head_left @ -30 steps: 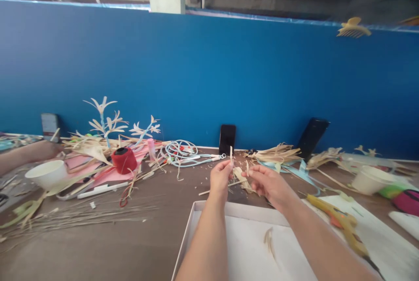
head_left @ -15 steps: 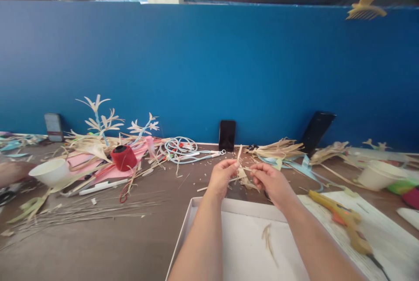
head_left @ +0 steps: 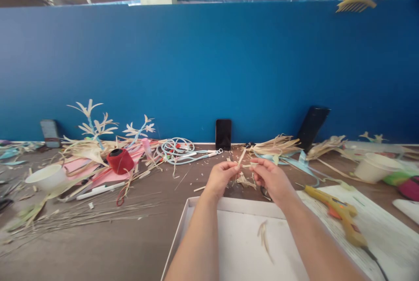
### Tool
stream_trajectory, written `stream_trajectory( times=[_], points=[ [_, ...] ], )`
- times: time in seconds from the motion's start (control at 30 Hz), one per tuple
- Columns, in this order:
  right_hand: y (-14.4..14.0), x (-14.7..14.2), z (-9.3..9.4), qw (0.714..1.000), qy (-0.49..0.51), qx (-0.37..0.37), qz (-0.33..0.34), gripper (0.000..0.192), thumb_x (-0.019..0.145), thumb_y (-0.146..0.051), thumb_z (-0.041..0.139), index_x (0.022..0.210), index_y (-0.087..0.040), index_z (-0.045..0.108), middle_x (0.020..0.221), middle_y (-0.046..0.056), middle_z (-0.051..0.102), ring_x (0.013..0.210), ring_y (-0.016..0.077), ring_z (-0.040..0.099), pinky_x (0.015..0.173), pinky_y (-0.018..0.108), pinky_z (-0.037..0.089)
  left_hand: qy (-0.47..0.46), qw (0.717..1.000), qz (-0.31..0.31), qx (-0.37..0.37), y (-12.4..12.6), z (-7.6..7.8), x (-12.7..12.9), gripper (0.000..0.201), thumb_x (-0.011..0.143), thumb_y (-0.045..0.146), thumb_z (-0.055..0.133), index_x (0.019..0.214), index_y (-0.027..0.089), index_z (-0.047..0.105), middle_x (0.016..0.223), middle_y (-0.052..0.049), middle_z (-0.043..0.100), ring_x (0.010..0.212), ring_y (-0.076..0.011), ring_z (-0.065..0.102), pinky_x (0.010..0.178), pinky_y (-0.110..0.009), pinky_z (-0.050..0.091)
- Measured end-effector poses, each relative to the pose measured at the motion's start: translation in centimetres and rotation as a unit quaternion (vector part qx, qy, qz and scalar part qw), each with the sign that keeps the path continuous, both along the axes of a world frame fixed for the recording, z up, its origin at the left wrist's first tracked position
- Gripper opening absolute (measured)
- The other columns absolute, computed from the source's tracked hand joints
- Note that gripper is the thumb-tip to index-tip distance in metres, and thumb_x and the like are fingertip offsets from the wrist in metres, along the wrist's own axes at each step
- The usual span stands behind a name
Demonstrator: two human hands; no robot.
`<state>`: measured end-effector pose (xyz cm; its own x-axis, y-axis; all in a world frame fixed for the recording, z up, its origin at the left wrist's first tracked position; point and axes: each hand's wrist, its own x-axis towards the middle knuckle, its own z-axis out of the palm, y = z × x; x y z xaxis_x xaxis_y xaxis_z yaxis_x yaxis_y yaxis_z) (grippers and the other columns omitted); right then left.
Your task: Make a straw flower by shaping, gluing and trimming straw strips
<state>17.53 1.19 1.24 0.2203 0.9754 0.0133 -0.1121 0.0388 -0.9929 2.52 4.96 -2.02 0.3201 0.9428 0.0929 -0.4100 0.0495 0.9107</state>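
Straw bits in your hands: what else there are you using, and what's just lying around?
In use:
left hand
right hand
straw strip
white tray

Lying about:
glue gun
red thread spool
phone
white cup

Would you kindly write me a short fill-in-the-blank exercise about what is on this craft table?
1. Both hands, left hand and right hand, pinch a thin ____ strip.
2. The spool of thread is ____ in colour.
3. The yellow glue gun lies to the person's ____.
4. The phone leans against the ____ wall.

Missing words: straw; red; right; blue
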Motion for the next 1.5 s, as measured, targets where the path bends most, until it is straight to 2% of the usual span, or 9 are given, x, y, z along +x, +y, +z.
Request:
stream_trajectory(
  times=[0.1,0.23,0.37,0.53,0.67,0.77,1.0,1.3,1.5],
  points=[
    [0.1,-0.5,-0.1,0.993,0.116,-0.013,-0.031,0.034,0.065,-0.027,0.071,0.096,-0.022,0.058,0.087,0.002,0.066,0.053,0.0090,0.055,0.043,0.019,0.044,-0.018,0.999,0.038,0.007,0.1,0.0,0.1,0.036,0.060,0.040,0.075,0.082,0.012,0.069,0.076,-0.007,0.066,0.067,-0.0125,0.057,0.070,-0.027,0.045],
    [-0.1,-1.7,-0.4,0.987,0.145,-0.064,-0.005,0.025,0.066,-0.030,0.072,0.088,-0.022,0.061,0.086,0.001,0.065,0.054,0.0080,0.056,0.041,0.017,0.044,-0.024,0.994,0.096,0.035,0.1,0.4,0.2,0.034,0.064,0.040,0.072,0.085,0.013,0.070,0.072,-0.005,0.065,0.067,-0.0127,0.058,0.070,-0.026,0.044],
    [-0.2,-2.7,-0.6,0.987,0.142,-0.063,0.030,0.023,0.066,-0.030,0.073,0.085,-0.021,0.064,0.083,0.000,0.062,0.053,0.0056,0.051,0.037,0.014,0.040,-0.016,0.994,0.090,0.055,-0.1,0.7,0.4,0.031,0.066,0.038,0.071,0.085,0.013,0.070,0.074,-0.005,0.066,0.070,-0.0136,0.058,0.073,-0.027,0.044],
    [0.1,-2.8,-0.6,0.987,0.159,-0.020,-0.014,0.025,0.063,-0.030,0.075,0.083,-0.021,0.063,0.077,-0.001,0.060,0.050,0.0050,0.046,0.036,0.014,0.037,0.006,0.996,0.071,0.057,-0.3,0.6,0.7,0.030,0.066,0.038,0.070,0.084,0.013,0.070,0.076,-0.005,0.066,0.072,-0.0143,0.058,0.074,-0.027,0.045],
    [0.2,-2.8,-0.6,0.987,0.154,0.000,-0.041,0.027,0.059,-0.033,0.077,0.078,-0.021,0.062,0.071,-0.003,0.058,0.048,0.0051,0.045,0.034,0.015,0.035,0.021,0.997,0.058,0.051,-0.4,0.5,0.8,0.031,0.065,0.038,0.071,0.084,0.014,0.070,0.079,-0.006,0.067,0.073,-0.0148,0.059,0.075,-0.028,0.045],
    [0.2,-2.7,-0.6,0.989,0.139,0.005,-0.047,0.027,0.060,-0.033,0.077,0.078,-0.021,0.062,0.075,-0.002,0.060,0.049,0.0054,0.046,0.035,0.015,0.036,0.024,0.997,0.052,0.046,-0.5,0.7,0.8,0.033,0.064,0.040,0.071,0.084,0.013,0.071,0.079,-0.007,0.067,0.071,-0.0146,0.058,0.071,-0.027,0.046],
    [0.3,-1.9,-0.6,0.996,0.048,0.039,-0.068,0.029,0.065,-0.041,0.073,0.080,-0.018,0.064,0.080,0.002,0.063,0.050,0.0053,0.047,0.037,0.014,0.035,0.051,0.996,0.069,0.036,-0.6,0.8,0.7,0.028,0.064,0.038,0.070,0.081,0.015,0.071,0.072,-0.003,0.065,0.063,-0.0104,0.053,0.062,-0.023,0.042],
    [0.1,-1.6,-0.4,0.996,-0.013,0.055,-0.070,0.031,0.069,-0.046,0.068,0.079,-0.017,0.065,0.052,-0.002,0.055,0.043,0.0063,0.043,0.038,0.016,0.033,0.069,0.994,0.071,0.039,-0.3,0.4,1.0,0.028,0.062,0.034,0.072,0.081,0.014,0.071,0.065,-0.001,0.062,0.058,-0.0090,0.048,0.059,-0.023,0.038],
    [0.1,-1.6,-0.4,0.995,-0.016,0.060,-0.076,0.033,0.068,-0.048,0.068,0.080,-0.017,0.065,0.055,-0.001,0.057,0.043,0.0068,0.043,0.038,0.016,0.033,0.072,0.995,0.067,0.034,-0.4,0.7,0.9,0.027,0.061,0.035,0.072,0.078,0.014,0.071,0.065,-0.001,0.062,0.057,-0.0089,0.048,0.059,-0.023,0.038]
  ],
)
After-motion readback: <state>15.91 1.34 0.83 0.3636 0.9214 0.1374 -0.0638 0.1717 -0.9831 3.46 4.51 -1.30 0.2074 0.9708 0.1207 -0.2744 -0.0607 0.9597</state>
